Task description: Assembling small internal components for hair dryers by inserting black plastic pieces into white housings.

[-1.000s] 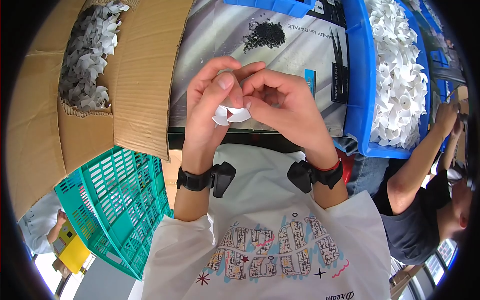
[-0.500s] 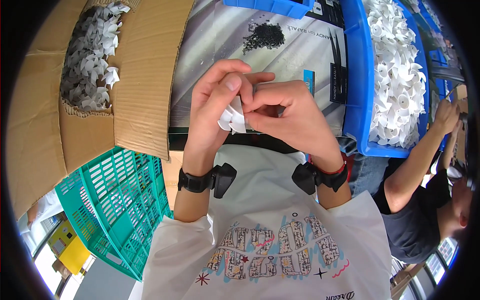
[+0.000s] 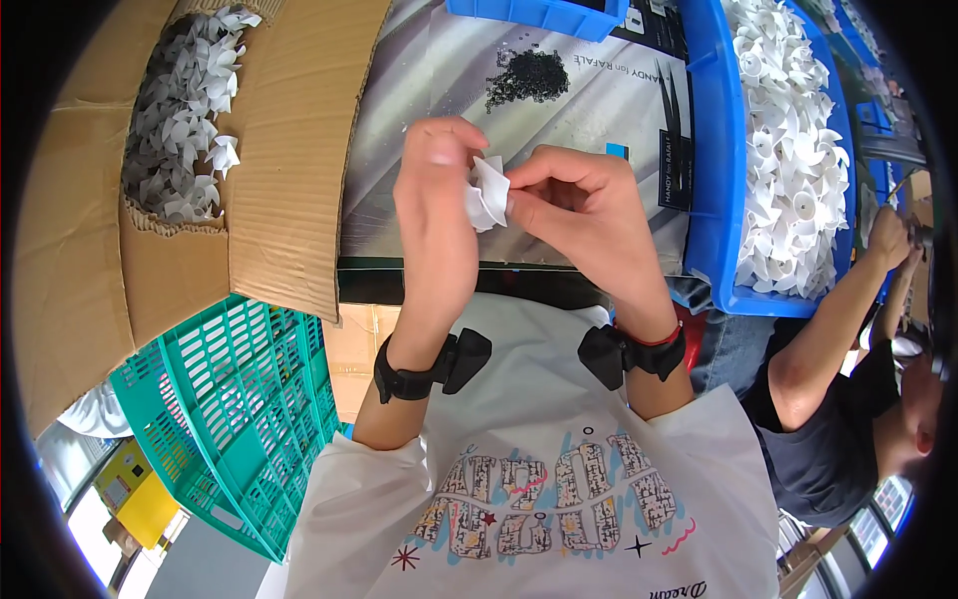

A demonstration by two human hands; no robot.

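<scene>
A small white fan impeller [image 3: 489, 195] with curved blades is held up between my two hands, over the front part of the work surface. My left hand [image 3: 436, 205] curls round its left side, fingers bent and partly hidden behind the palm. From the right, thumb and forefinger of my right hand [image 3: 589, 205] pinch at the blades' edge; whether a tiny part is also between those fingertips cannot be seen. Beyond the hands, a pile of tiny black parts [image 3: 534, 78] lies on the printed sheet [image 3: 429, 100].
On the right, a blue bin [image 3: 711, 150] is full of white impellers [image 3: 793, 160]; dark tweezers [image 3: 675, 110] lie beside it. A cardboard box [image 3: 289, 150] on the left holds more. Another blue bin [image 3: 539, 14] stands at the back, a green crate [image 3: 220, 399] lower left. A co-worker [image 3: 828, 439] is at right.
Both hands have moved slightly away from my body, with the impeller lifted and turned. My hands have drawn apart a little, so more of the impeller shows.
</scene>
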